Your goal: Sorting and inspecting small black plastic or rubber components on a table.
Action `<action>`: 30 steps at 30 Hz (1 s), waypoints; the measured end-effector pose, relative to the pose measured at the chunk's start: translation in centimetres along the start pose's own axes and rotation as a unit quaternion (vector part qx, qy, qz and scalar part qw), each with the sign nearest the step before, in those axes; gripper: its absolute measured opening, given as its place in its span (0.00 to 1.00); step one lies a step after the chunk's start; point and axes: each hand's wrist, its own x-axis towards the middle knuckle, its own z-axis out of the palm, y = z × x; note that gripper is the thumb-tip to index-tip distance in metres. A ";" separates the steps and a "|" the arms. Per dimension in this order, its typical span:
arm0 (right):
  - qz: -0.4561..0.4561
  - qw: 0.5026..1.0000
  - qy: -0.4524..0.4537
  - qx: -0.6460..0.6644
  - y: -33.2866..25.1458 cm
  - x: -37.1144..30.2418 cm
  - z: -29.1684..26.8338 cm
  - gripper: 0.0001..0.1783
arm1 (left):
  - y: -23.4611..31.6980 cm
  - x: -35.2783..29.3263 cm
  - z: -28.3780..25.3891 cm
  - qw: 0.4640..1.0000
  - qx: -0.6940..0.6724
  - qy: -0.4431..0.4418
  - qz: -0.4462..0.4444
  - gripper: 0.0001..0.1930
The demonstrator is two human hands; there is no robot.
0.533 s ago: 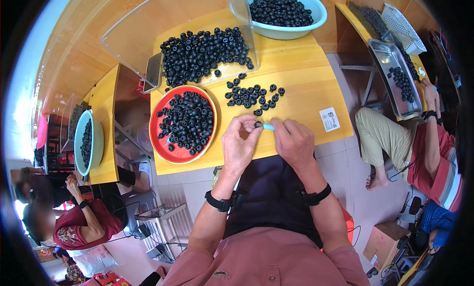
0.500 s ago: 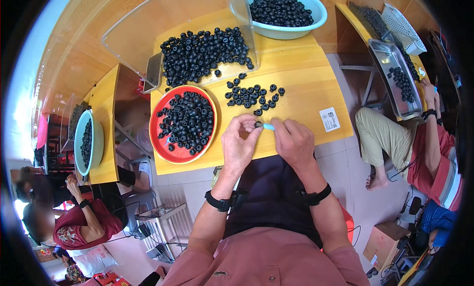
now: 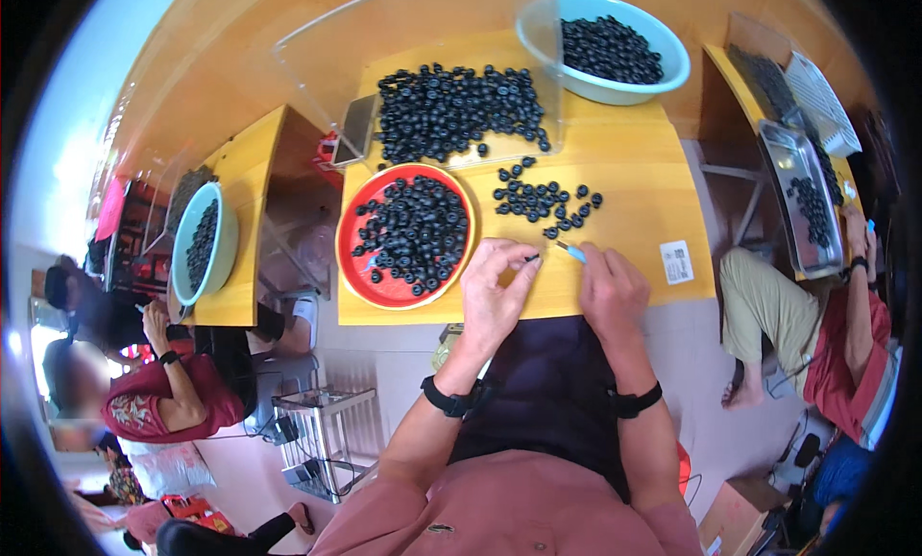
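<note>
My left hand (image 3: pixel 492 285) pinches a small black part (image 3: pixel 531 258) between thumb and fingertips; only a bit of it shows. My right hand (image 3: pixel 615 285) is closed round a light-blue-handled tool (image 3: pixel 575 253) with a thin metal tip, which points at the loose parts and is apart from the left fingers. Just beyond the hands lies a loose group of small round black parts with holes (image 3: pixel 533 202). Left of my left hand, a red round tray with a yellow rim (image 3: pixel 351 279) holds many more of them.
A heap of black parts (image 3: pixel 451 114) lies behind a clear plastic panel (image 3: pixel 322 66). At the back right stands a light-blue basin (image 3: pixel 615 92) of parts. A white label (image 3: pixel 676 261) is on the yellow table (image 3: pixel 634 210). Co-workers sit left and right at other tables.
The tool's tip has come away from the part in my left fingers, and my hands are further apart. The whole view has shifted, so the table appears further right.
</note>
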 end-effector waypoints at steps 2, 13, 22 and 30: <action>0.002 1.000 0.002 -0.001 0.1 0.0 -0.1 0.11 | 0.4 0.3 -1.6 0.994 0.072 0.045 0.065 0.09; 0.016 0.997 0.071 0.003 0.2 0.0 0.3 0.11 | 0.7 3.0 -3.0 0.973 0.190 -0.055 0.119 0.15; 0.028 0.998 0.061 -0.005 0.4 -0.3 0.2 0.11 | -1.3 4.4 2.8 0.974 0.178 -0.126 0.057 0.20; 0.029 0.998 0.053 -0.001 0.4 -0.2 0.1 0.11 | -0.5 2.2 2.3 0.987 -0.016 -0.080 -0.142 0.10</action>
